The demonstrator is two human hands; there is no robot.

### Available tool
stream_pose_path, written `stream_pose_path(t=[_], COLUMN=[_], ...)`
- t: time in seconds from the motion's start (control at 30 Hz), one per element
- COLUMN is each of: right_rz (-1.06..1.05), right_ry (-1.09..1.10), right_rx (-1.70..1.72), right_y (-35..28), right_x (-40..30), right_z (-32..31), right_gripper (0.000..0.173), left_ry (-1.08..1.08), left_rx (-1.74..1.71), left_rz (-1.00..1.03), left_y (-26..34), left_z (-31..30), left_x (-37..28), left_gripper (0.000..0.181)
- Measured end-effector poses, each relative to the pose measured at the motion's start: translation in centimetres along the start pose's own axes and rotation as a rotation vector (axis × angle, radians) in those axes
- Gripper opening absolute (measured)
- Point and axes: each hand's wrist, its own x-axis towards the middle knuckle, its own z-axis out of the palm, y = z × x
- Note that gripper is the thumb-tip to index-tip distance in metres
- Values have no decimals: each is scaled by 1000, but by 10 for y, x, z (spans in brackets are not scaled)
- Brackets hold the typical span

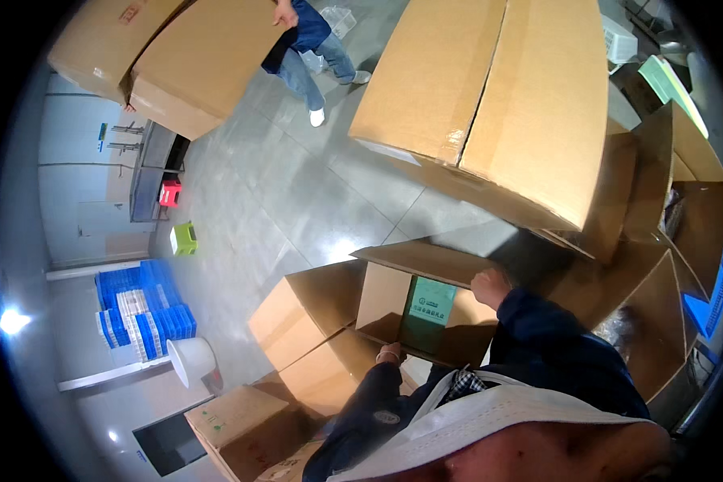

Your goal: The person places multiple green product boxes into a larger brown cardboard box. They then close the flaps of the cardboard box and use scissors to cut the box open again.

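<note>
An opened cardboard box (422, 258) is before me, its upper flap raised. Inside it, a flat green box (432, 304) bearing printed writing covers part of the bottom. My right hand (490, 288) grips the raised flap near its right end. At the near left edge, my left hand (390, 354) has hold of the box's rim, with some fingers hidden behind the cardboard. Both hands are apart from the green box.
Taped cartons (322, 313) adjoin the box on the left. Large cartons (482, 90) stand ahead; open cartons (632, 319) crowd the right. Another person (313, 48) stands beside cartons (199, 60) at upper left. Farther off are blue crates (150, 301) and a green stool (184, 238).
</note>
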Motion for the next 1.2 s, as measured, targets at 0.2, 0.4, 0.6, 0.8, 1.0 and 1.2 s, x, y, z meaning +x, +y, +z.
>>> stream_pose_path(t=[0.2, 0.4, 0.6, 0.8, 1.0, 1.2], right_rz=[149, 223, 399, 786, 770, 873], right_ry=[-250, -210, -189, -217, -92, -102], right_rx=[-10, -273, -254, 186, 202, 495], right_y=[29, 78, 96, 28, -11, -50], right_x=[30, 61, 17, -27, -88, -6], right_z=[-2, -27, -45, -79, -23, -48], right_gripper=[18, 16, 19, 28, 46, 30], left_ry=[336, 309, 331, 674, -50, 337], left_rx=[-191, -827, -563, 177, -849, -901], left_rz=[317, 403, 450, 907, 637, 455], left_y=[-33, -20, 53, 61, 15, -182], left_z=[15, -20, -91, -107, -123, -130], left_x=[-8, 62, 103, 113, 97, 107], left_gripper=[28, 32, 42, 41, 28, 19])
